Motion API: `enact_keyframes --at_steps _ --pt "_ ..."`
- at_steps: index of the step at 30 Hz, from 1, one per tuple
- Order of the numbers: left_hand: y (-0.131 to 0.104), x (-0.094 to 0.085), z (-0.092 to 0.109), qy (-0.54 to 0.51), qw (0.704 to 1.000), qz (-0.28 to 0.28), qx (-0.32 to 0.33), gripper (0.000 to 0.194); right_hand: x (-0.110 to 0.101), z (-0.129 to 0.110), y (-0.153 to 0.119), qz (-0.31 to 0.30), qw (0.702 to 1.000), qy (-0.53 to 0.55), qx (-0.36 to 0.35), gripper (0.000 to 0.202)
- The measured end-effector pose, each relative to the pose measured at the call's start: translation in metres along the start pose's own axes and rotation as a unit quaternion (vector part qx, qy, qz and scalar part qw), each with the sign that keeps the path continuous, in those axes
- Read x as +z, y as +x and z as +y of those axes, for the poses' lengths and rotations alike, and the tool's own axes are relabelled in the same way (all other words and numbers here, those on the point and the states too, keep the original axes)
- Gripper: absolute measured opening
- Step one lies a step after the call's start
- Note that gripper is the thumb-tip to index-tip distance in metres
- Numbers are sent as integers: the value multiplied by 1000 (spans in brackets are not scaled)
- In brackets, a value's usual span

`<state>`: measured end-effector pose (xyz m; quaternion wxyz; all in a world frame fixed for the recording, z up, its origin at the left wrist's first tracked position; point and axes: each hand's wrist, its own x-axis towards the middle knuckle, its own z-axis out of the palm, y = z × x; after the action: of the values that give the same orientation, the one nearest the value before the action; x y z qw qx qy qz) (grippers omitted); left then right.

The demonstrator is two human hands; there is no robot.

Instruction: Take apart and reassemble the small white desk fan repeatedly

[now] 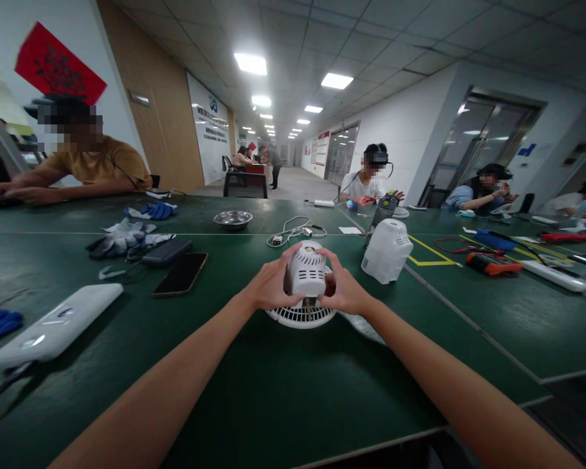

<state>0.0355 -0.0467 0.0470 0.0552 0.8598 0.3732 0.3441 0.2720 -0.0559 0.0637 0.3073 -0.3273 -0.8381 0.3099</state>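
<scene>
Between my two hands is a white vented motor cover (308,272) with rows of slots, apparently the rear housing of a small fan. My left hand (272,283) is closed on its left side, thumb low and fingers near the top. From the right, my right hand (342,283) grips the same cover in a matching way. Directly below lies a round white fan grille (300,318), flat on the green table (293,391). Whether the cover touches the grille is hard to see, as a darker part shows between them. To the right stands a translucent white plastic housing (388,253).
A metal bowl (233,219) and a coiled white cable (293,229) lie beyond my hands. On the left are a phone (180,274), a dark power bank (167,253), gloves (122,238) and a white device (58,324). An orange multimeter (492,264) lies right. Several people sit around.
</scene>
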Motion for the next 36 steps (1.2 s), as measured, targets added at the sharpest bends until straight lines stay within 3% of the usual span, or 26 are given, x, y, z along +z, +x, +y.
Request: enact_keyframes --at_steps 10,16,20,24,28,32,36 --pt "-5 1 -12 0 1000 -14 4 117 -4 -5 2 -12 999 -41 -18 90" --pt "-5 8 -14 5 1000 2 17 118 -5 -5 -1 -18 998 -60 -18 103" --pt "-8 13 -21 -27 999 38 8 99 -11 3 -1 -7 994 -101 -33 103" --pt "-10 15 -35 -44 990 113 -73 62 -19 20 2 37 986 -158 -46 92" --pt "-11 15 -56 -51 958 176 -219 50 -26 38 5 120 976 -180 -27 84" --pt "-12 15 -70 -34 937 129 -324 48 -28 41 6 182 975 -124 -16 76" --pt "-13 17 -69 -4 922 119 -369 48 -21 29 4 139 986 -91 -23 74"
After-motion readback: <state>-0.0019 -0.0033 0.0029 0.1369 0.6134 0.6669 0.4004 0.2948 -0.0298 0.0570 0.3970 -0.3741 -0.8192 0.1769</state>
